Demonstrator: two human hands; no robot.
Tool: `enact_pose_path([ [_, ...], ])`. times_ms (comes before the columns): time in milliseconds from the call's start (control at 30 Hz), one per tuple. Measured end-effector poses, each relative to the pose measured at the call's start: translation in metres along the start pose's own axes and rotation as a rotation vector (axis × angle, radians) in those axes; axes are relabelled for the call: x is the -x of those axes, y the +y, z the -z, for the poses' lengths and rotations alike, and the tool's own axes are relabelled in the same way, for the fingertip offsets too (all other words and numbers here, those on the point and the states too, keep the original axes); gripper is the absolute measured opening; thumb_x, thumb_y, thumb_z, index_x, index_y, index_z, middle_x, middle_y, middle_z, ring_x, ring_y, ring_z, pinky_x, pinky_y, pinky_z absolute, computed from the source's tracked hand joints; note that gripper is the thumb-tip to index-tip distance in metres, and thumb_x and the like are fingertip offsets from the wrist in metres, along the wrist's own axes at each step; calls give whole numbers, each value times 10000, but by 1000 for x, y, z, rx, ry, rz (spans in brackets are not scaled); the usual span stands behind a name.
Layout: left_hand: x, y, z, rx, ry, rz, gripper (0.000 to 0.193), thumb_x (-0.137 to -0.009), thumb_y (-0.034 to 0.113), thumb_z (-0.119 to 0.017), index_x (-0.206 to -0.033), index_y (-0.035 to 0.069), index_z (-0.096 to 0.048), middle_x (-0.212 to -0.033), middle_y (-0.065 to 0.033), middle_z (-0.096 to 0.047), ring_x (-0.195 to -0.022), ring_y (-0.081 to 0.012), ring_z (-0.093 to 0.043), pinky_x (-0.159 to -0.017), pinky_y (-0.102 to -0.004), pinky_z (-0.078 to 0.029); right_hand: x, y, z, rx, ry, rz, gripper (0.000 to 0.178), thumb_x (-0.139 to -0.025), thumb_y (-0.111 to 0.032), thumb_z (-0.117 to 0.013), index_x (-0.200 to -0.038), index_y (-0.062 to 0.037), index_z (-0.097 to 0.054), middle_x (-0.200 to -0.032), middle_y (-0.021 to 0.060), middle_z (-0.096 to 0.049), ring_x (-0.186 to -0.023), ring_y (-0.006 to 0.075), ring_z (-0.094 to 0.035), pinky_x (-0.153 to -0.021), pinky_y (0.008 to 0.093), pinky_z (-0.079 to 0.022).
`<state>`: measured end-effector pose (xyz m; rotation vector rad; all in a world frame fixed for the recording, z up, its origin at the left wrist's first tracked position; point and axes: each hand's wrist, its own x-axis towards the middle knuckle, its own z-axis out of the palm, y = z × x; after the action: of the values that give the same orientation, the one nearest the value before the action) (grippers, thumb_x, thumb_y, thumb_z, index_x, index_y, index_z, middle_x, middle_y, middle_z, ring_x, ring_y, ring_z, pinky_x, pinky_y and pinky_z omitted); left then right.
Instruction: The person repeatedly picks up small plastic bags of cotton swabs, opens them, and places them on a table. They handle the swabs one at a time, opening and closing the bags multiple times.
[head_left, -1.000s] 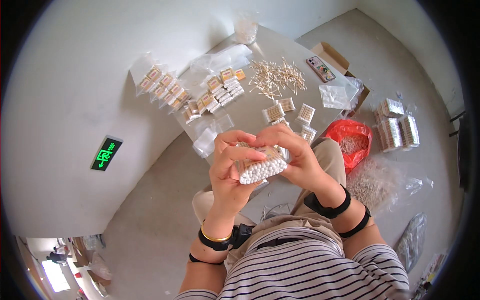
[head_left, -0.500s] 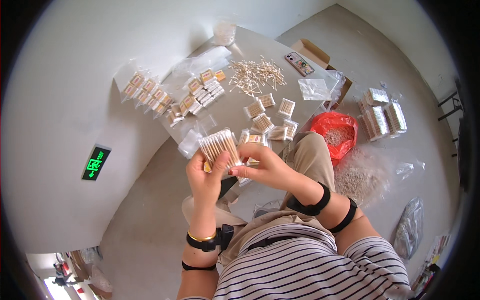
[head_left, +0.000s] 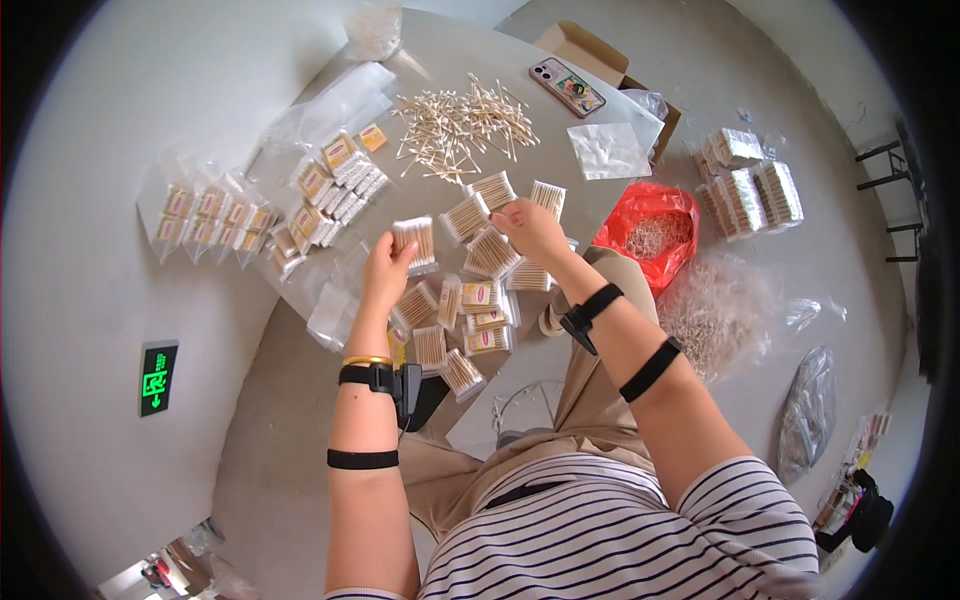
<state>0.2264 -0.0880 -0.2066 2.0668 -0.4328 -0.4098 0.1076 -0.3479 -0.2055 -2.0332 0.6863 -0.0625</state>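
A clear flat pack of cotton swabs point(head_left: 415, 246) is held upright in my left hand point(head_left: 380, 278), the thumb across its face. Over a group of similar swab packs point(head_left: 465, 218) reaches my right hand point(head_left: 532, 232); its fingers are curled together at the packs, and what they hold, if anything, is hidden. Nearer me lie more swab packs point(head_left: 430, 350), some with yellow and white labels point(head_left: 482, 296). A heap of loose cotton swabs point(head_left: 465, 125) is spread on the grey table point(head_left: 440, 50) beyond my hands.
Stacked labelled packs point(head_left: 335, 190) and filled clear bags point(head_left: 210, 215) line the table's left. A phone point(head_left: 568, 87) and a clear plastic bag point(head_left: 610, 150) lie at far right. On the floor are a red bag of swabs point(head_left: 655, 235), bundled packs point(head_left: 745, 190) and a cardboard box point(head_left: 590, 48).
My hands have separated and moved out over the table. The left keeps a swab pack, moved farther from me; the right has gone to the packs. The view has shifted.
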Motion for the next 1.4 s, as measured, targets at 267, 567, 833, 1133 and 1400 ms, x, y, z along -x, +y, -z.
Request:
enact_pose_path([
  [267,-33,55,-13,-215,-224,-253,225,-849,87,-799,-1041,11,-710,-1412,-102,-632,-1289,-294,-598,-1122,-422,-424,-19,-9,-23,99,45,190,330,-811,-283,-795,-1023,-41,-722,-958,113,-721,-955,306,-663,-837,410,-535],
  [567,19,111,9,-144,-71,-508,269,-714,-77,-776,-960,28,-745,-1293,-64,-717,-1215,-293,-664,-1122,-452,-468,18,-78,52,-231,-177,639,230,-873,-61,-750,-1093,-38,-687,-1030,55,-680,-995,192,-636,-843,346,-505],
  [833,66,150,25,-100,99,-706,198,-714,-4,-798,-891,54,-733,-1219,-104,-748,-1103,-300,-701,-1073,-488,-515,-5,-44,81,-202,-93,377,235,-895,-96,-715,-1129,-82,-721,-1084,61,-720,-991,229,-644,-884,343,-487],
  [1133,10,59,18,-105,70,-167,427,-880,63,-786,-1231,25,-546,-1105,-142,-710,-1017,-181,-679,-860,-362,-556,-64,18,33,439,39,504,453,-881,-177,-723,-1316,-89,-631,-1334,76,-622,-1229,308,-559,-1021,431,-474],
  [1400,-54,4,-1,4,-174,206,718,-869,252,-852,-1397,43,-413,-1105,-149,-679,-926,-207,-660,-772,-368,-552,-72,6,22,698,-37,488,532,-807,-238,-808,-1280,-103,-604,-1237,81,-612,-1231,282,-551,-1026,426,-457],
])
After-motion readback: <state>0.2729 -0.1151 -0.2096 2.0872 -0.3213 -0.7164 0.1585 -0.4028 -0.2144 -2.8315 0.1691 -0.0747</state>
